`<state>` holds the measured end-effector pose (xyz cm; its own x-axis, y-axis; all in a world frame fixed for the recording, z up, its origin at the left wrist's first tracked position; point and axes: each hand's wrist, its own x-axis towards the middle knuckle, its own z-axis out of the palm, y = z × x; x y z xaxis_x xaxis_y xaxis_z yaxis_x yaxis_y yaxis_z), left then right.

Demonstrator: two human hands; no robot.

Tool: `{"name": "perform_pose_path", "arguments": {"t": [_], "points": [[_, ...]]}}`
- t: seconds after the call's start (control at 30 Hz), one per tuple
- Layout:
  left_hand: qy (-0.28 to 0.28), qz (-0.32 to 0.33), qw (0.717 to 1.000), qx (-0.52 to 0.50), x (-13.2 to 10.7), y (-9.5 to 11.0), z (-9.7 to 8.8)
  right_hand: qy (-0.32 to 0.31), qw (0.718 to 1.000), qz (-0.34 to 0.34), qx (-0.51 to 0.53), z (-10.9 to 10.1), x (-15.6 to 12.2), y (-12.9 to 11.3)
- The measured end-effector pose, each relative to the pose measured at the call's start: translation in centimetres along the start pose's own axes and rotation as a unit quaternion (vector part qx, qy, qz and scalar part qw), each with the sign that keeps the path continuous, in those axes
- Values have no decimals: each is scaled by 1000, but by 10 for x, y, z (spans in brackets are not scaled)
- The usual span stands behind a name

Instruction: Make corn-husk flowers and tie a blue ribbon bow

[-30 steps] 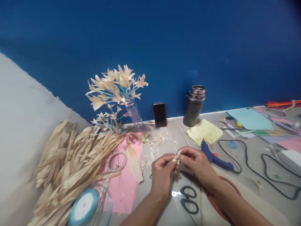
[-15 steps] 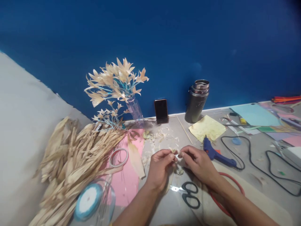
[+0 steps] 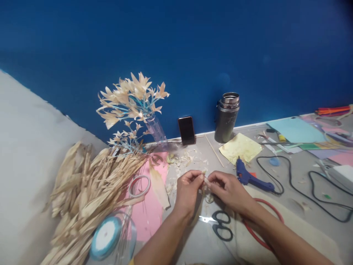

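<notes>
My left hand (image 3: pixel 190 189) is closed in a pinch on a small pale piece of dried husk (image 3: pixel 204 173) over the middle of the table. My right hand (image 3: pixel 226 187) pinches its other side, fingertips almost meeting the left ones; most of the piece is hidden by the fingers. Just below the hands lie black-handled scissors (image 3: pixel 223 225), their blades pointing left. Pale husk scraps (image 3: pixel 184 158) are scattered beyond my fingers. A blue glue gun (image 3: pixel 253 178) rests right of my right hand, near a yellow paper square (image 3: pixel 239 147).
Dried husks (image 3: pixel 82 198) pile at the left, beside a blue ribbon spool (image 3: pixel 106 235), a tape roll (image 3: pixel 139 186) and pink paper (image 3: pixel 146 221). Husk flowers (image 3: pixel 135 95) stand in a vase (image 3: pixel 157 129). A phone (image 3: pixel 186 130) and a flask (image 3: pixel 227 119) stand along the wall. A black cord (image 3: pixel 289 180) loops rightward.
My right fingertips have come closer to the left ones and now meet at the small husk piece. The view has shifted slightly; the things on the table stay where they were.
</notes>
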<state>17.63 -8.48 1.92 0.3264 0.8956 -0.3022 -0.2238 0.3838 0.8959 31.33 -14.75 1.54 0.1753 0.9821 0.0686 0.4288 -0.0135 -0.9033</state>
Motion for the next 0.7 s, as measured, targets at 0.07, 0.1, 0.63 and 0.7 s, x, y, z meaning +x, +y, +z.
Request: {"name": "perform_pose_path", "arguments": {"t": [0.07,0.1,0.63,0.7], "points": [[-12,-4,1000,-17,4,1,5,7,1000,1,8,-6,1,-2],[-20,-4,999,-26,8,2,8,10,1000,3,5,-10,2,-3],[-50,4,999,12,131,-33,104,62,895,57,-439,-86,-36,79],[-41,3,999,32,139,-42,106,53,889,64,-450,-82,-32,81]]}}
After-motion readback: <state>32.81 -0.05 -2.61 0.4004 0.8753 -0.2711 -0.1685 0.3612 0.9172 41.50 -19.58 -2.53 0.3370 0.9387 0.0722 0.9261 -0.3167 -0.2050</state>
